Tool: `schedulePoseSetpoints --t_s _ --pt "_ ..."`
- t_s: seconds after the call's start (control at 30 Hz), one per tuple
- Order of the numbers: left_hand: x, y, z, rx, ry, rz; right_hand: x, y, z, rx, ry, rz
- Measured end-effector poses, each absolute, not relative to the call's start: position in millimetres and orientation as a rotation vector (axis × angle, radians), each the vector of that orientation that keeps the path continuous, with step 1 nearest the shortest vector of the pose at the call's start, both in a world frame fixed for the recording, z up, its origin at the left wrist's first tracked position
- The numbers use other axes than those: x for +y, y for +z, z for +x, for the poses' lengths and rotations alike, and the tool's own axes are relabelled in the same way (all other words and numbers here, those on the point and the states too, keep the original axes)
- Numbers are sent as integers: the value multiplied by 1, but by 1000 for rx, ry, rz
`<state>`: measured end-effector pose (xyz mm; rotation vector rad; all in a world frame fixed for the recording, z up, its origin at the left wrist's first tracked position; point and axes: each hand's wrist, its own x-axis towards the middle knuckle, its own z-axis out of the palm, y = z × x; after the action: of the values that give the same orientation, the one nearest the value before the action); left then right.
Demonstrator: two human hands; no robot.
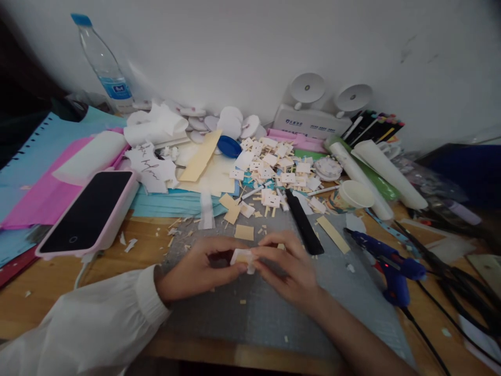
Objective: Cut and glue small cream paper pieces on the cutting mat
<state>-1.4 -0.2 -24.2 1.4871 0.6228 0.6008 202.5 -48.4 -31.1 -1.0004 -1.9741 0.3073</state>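
Between my two hands is a small white and pale-yellow paper piece (243, 257), held over the grey cutting mat (219, 324). My left hand (201, 266) pinches its left side with thumb and fingers. On its right side, the fingertips of my right hand (291, 266) press together on the same piece. Just beyond my hands lie a pale-yellow paper rectangle (244, 232) and a black knife-like tool (304, 224). Farther back is a heap of small white paper figures with faces and thin legs (270, 198). Fingers hide part of the held piece.
A blue glue gun (387, 261) with its cord lies at right, near black scissors (465, 292). A paper cup (354, 196) stands behind it. At left are a phone in a pink case (90, 209) and a water bottle (104, 65). Paper scraps litter the mat.
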Motion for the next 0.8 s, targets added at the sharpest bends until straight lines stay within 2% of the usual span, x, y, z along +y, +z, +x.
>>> schedulePoseSetpoints --t_s 0.53,0.8 --pt "1 -27 2 508 590 1159 -49 -36 200 -1970 188 -1066" --pt "2 -28 2 628 575 1389 -48 -36 196 -1853 489 -1068"
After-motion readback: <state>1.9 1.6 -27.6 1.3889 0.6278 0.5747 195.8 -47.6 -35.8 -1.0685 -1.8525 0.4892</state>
